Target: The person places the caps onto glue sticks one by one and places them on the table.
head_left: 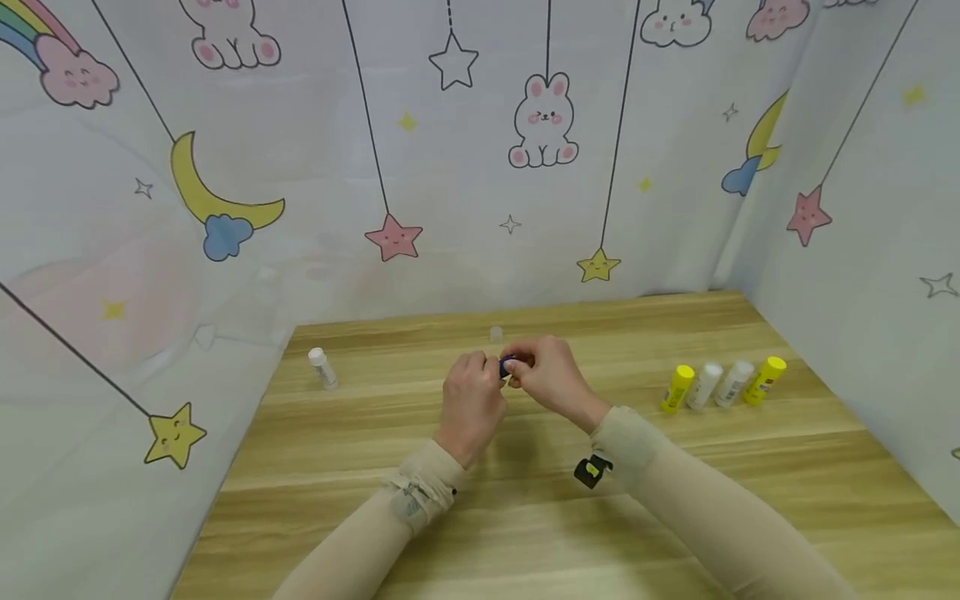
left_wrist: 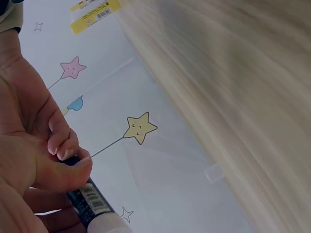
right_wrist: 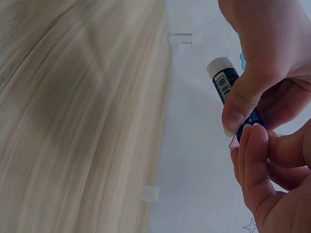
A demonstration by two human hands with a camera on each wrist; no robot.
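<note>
A dark blue glue stick with a barcode label and a whitish end is held between both hands, above the table. My left hand grips its body, thumb pressed along the label; the whitish end juts out past that hand. The fingertips of my right hand pinch the opposite, dark end, right against the left fingers. In the head view only a bit of dark blue shows between the hands; fingers hide most of the stick.
A white glue stick stands at the table's left. On the right, a row holds a yellow stick, two white ones and another yellow one. A small translucent piece sits near the back edge, before the patterned curtain.
</note>
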